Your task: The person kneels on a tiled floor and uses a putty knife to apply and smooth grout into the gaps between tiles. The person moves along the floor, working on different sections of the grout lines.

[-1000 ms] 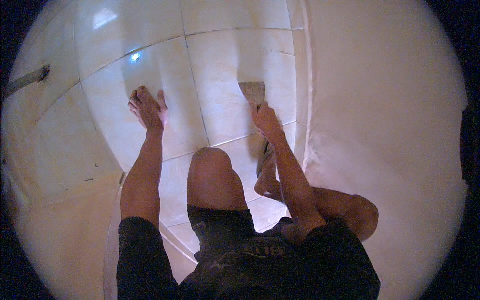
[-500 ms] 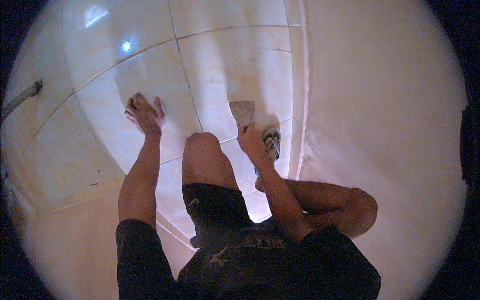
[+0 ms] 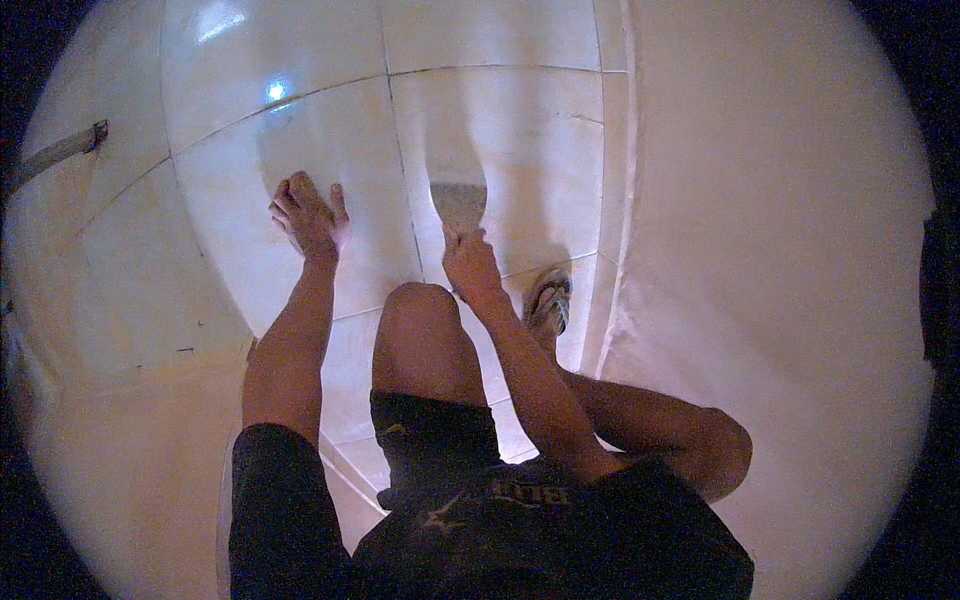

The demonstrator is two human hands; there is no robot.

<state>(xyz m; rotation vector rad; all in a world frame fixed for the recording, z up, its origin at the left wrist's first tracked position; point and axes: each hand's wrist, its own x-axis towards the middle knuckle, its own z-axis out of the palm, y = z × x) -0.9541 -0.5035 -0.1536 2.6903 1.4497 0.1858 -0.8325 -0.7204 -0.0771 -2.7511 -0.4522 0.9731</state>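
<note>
A putty knife [image 3: 459, 203] with a wide grey blade is gripped by its handle in my right hand [image 3: 470, 265]. The blade points away from me, over a pale tile just right of a dark joint line. Most of the handle is hidden by my fingers. My left hand [image 3: 312, 222] rests on the tiled floor [image 3: 520, 130] left of that joint, its thumb spread and its fingers apart and slightly bent, holding nothing. Between my two forearms sits my bent left knee.
My right foot in a sandal [image 3: 550, 300] stands beside the skirting at the right wall [image 3: 770, 200]. A grey pipe or hose end [image 3: 65, 155] juts in at the far left. Small dark bits [image 3: 185, 350] lie toward the lower left. Light glares off the far tiles.
My right hand has moved left and forward with the putty knife, and the blade has swung closer to the joint line. The left hand stays nearly in place. The view has shifted slightly.
</note>
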